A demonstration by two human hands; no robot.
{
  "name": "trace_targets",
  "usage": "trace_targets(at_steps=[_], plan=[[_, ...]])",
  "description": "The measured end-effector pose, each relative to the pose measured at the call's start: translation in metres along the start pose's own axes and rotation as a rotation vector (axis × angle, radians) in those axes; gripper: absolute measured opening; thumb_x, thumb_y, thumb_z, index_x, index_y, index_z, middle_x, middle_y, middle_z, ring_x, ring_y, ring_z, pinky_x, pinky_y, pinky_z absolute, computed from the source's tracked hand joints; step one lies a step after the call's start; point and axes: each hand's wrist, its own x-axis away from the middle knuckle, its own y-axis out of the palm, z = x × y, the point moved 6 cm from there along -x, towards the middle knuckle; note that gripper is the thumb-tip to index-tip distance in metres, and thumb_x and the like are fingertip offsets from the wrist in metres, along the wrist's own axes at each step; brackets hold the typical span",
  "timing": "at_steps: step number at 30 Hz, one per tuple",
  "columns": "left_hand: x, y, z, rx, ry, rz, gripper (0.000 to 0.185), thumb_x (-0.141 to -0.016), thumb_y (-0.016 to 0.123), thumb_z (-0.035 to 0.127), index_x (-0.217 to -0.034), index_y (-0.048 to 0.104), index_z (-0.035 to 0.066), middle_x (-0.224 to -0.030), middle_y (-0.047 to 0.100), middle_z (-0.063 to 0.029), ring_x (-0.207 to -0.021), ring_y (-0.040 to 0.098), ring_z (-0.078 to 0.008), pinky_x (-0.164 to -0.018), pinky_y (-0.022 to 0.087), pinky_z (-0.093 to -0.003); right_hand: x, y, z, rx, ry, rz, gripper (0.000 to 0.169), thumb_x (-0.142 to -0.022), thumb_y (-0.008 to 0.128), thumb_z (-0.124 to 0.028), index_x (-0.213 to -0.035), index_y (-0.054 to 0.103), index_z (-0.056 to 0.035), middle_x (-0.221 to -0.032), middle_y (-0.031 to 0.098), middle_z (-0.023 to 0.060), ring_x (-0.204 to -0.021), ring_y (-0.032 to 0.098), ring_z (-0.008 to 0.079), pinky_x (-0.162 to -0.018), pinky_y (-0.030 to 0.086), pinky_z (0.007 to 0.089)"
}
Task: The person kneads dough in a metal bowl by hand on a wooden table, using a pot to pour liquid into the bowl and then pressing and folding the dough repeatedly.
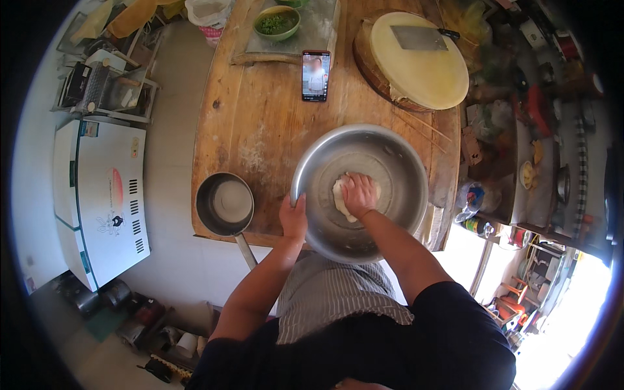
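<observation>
A wide stainless steel basin (321, 234) rests at the front edge of the wooden table. My left hand (294, 219) grips its left rim, thumb laid over the edge. Inside the basin, a pale lump of dough (340, 197) lies on the bottom. Pressed onto that dough is my right hand (360, 194), its fingers curled over the top and hiding much of it. To the left of the basin stands a metal saucepan (225, 204), its handle jutting over the table's front edge.
A phone (315, 76) with a lit screen lies beyond the basin on the wooden table (263, 122). A cleaver (419, 38) sits on a round cutting board (424, 78) at back right, near thin sticks (424, 127). A green bowl (277, 24) holds chopped greens. A white chest freezer (109, 195) stands left.
</observation>
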Motion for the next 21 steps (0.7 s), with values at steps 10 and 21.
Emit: trace_targets(at_steps=[10,21], plan=[[-0.012,0.002,-0.006,-0.069,0.046,-0.014,0.028,-0.088,0.061,0.023,-0.102,0.061,-0.001,-0.086,0.065,-0.0119,-0.079,0.060,-0.0183,-0.074,0.046,-0.0334,-0.053,-0.010,0.026,-0.186,0.246,-0.161,0.019,-0.086,0.056,-0.025,-0.091,0.064,-0.0088,-0.102,0.058,0.0114,-0.104,0.054,0.0305,-0.086,0.046,0.0440],[0.000,0.001,0.009,-0.116,0.074,0.010,0.028,-0.087,0.063,0.022,-0.100,0.062,-0.002,-0.084,0.066,-0.0112,-0.075,0.059,-0.0184,-0.071,0.047,-0.0333,0.018,0.087,0.025,0.420,0.064,-0.649,0.026,-0.075,0.066,-0.011,-0.097,0.067,0.0017,-0.106,0.057,0.0172,-0.102,0.059,0.0292,-0.084,0.051,0.0367]])
